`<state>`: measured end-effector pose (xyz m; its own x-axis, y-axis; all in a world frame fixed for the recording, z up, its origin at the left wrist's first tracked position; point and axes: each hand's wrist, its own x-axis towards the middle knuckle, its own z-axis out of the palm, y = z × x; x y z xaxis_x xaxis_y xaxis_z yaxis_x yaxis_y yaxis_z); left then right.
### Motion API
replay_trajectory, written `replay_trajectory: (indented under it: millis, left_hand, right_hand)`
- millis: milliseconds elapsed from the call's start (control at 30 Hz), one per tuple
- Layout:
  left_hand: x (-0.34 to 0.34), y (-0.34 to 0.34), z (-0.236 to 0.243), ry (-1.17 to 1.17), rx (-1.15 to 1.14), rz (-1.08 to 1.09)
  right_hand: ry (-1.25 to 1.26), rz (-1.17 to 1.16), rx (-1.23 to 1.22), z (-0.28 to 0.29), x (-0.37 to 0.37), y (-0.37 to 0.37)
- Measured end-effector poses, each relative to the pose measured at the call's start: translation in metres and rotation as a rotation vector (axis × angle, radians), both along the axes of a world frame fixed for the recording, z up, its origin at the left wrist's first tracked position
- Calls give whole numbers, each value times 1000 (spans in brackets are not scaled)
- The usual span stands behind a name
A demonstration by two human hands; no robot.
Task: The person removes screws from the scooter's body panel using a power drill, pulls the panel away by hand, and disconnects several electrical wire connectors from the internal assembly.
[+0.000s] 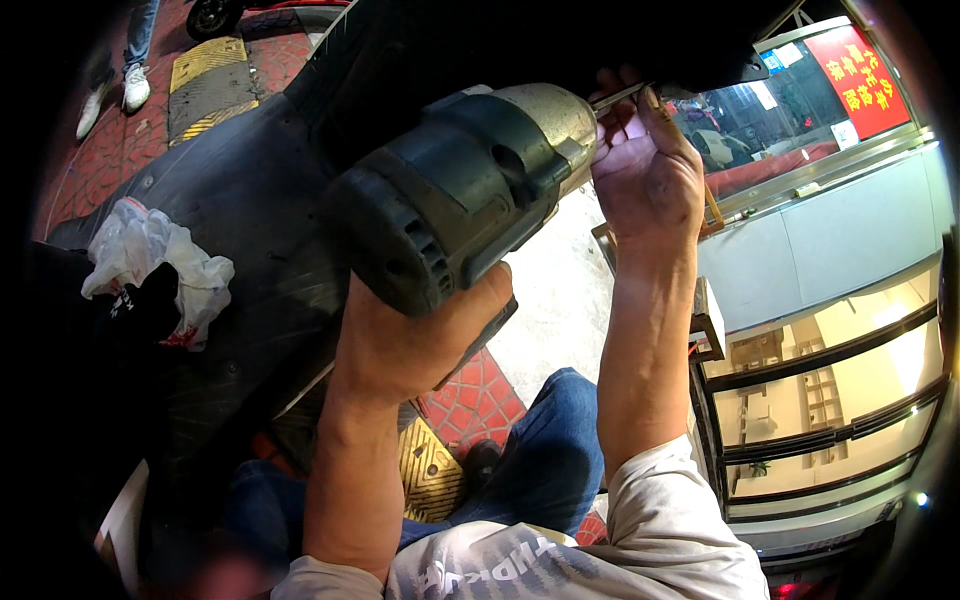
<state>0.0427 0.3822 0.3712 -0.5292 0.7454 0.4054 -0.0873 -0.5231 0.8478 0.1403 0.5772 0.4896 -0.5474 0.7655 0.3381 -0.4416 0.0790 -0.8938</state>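
Power drill (455, 190) closest to camera, dark green body, left hand (415, 335) wrapped round its grip from below. Drill bit (618, 97) points right into right hand (645, 165), fingers pinching it against the black scooter panel (250, 200) overhead.

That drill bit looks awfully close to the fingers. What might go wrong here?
The right hand steadies the thin bit right at the tip of the power drill, so spinning metal might nick or catch the fingers. The left hand alone carries the heavy drill; if the bit binds, the tool may twist or slip off the dark panel.
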Motion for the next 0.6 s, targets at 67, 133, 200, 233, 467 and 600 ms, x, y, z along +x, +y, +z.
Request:
replay_trajectory:
  millis: [67, 133, 200, 233, 467, 600]
  left_hand:
    - [-1, 0, 1, 13, 9, 2]
    - [0, 0, 1, 22, 17, 5]
    - [0, 2, 1, 33, 22, 9]
    - [0, 2, 1, 37, 29, 9]
    - [0, 3, 4, 16, 20, 11]
    - [3, 9, -12, 475, 141, 345]
  right_hand:
    - [3, -5, 13, 0, -1, -1]
    - [6, 1, 13, -1, 0, 0]
    - [9, 13, 4, 0, 2, 1]
    - [7, 19, -1, 1, 3, 1]
    - [2, 4, -22, 1, 3, 3]
    - [17, 13, -11, 0, 2, 2]
